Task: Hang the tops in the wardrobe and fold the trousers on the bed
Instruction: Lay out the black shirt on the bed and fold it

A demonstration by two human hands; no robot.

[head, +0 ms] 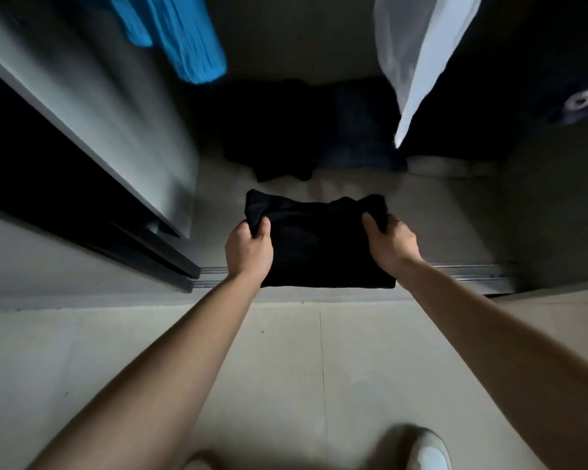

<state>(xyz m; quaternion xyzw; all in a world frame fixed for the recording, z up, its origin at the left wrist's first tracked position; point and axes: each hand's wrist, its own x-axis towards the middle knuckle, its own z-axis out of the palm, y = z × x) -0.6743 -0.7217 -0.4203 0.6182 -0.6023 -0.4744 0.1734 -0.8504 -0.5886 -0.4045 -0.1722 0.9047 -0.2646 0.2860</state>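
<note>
Pale floor tiles (286, 368) lie under my one visible shoe (428, 452). Past it, my left hand (248, 247) and right hand (389, 242) each pinch a far corner of one folded black garment (319, 252), fingers (262, 230) curled into the cloth. It sits at the wardrobe's front edge, over the door track (469, 271); whether it rests on the wardrobe floor (438, 215) I cannot tell. I judge it best to hold both corners level, slide it in flat so the fold holds, then release together. Behind lie two folded piles, one black (269, 130), one navy (360, 130). Above hang three garments: a blue top (184, 35), a white top (418, 56), a dark navy one (540, 62).
</note>
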